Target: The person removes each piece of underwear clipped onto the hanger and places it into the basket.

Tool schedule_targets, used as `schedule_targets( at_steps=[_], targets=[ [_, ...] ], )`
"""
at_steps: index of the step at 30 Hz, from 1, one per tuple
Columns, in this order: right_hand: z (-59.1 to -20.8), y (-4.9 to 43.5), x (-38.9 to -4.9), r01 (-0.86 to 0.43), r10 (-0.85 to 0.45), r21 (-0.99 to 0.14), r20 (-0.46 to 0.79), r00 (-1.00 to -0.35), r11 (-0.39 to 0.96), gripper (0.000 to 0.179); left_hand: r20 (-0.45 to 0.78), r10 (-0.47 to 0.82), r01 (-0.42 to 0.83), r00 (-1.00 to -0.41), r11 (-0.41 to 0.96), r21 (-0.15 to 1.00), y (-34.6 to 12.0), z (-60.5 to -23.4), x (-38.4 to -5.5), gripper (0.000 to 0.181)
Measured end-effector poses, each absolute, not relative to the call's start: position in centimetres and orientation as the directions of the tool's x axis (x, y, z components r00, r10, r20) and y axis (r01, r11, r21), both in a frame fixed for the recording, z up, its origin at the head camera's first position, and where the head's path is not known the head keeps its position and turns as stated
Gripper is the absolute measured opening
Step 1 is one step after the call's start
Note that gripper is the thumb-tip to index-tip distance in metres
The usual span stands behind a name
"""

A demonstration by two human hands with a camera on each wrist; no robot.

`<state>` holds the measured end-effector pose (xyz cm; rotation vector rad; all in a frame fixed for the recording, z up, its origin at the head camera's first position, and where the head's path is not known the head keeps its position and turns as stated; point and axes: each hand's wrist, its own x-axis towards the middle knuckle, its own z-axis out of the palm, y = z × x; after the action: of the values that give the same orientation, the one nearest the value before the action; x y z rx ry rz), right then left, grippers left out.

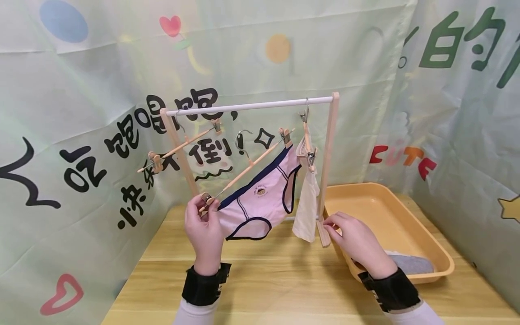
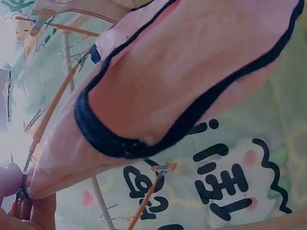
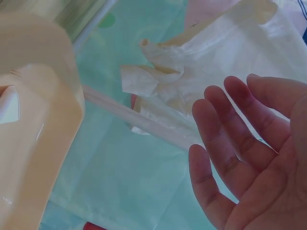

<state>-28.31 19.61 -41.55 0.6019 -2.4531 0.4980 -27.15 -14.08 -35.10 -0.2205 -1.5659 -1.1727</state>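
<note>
I count three thin wooden hangers (image 1: 250, 162). Left hand (image 1: 207, 232) pinches one, with cloth briefs (image 1: 264, 205); right hand (image 1: 360, 240) has fingers apart.

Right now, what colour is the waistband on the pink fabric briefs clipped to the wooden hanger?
Navy blue; the waistband shows best in the head view.

In the head view we get bright, diffuse, approx. even light, w/ soft shadows on the tabletop (image 1: 260, 289) and slight wide-angle stretch nr the edges. L wrist cam: we find it dimmer, hazy, w/ glare at far L and the left hand (image 1: 208, 234) a bit soft. R wrist cam: also dim, bluish cast, small highlights on the tray (image 3: 29, 163), right hand (image 3: 266, 177) fairly sharp.
</note>
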Motion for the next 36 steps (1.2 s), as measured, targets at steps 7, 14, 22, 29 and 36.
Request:
schedule_targets(
  at_steps=[7, 14, 22, 29, 36],
  targets=[
    [-41.7, 19.5, -28.4, -0.513, -0.309, -0.215, 0.588, -0.748, 0.831, 0.008, 0.83, -0.436, 0.692, -0.349, 0.476, 0.542, -14.2, -35.7, -27.2, 0.025],
    [-41.7, 19.5, -28.4, -0.513, -0.304, -0.206, 0.604, -0.737, 0.833, 0.006, 0.831, -0.441, 0.701, -0.34, 0.47, 0.536, -14.2, -36.3, -27.7, 0.025],
    [-41.7, 19.5, -28.3, -0.508, -0.309, -0.201, 0.592, -0.744, 0.838, 0.008, 0.811, -0.446, 0.726, -0.38, 0.399, 0.56, -14.4, -36.5, -27.2, 0.026],
    [-41.7, 19.5, -28.4, -0.507, -0.307, -0.201, 0.595, -0.743, 0.838, 0.007, 0.777, -0.446, 0.73, -0.445, 0.323, 0.603, -15.0, -36.4, -27.2, 0.027],
    [-41.6, 19.5, -28.4, -0.515, -0.311, -0.202, 0.599, -0.738, 0.833, 0.006, 0.756, -0.441, 0.736, -0.484, 0.263, 0.624, -15.6, -36.2, -27.0, 0.028]
  ],
)
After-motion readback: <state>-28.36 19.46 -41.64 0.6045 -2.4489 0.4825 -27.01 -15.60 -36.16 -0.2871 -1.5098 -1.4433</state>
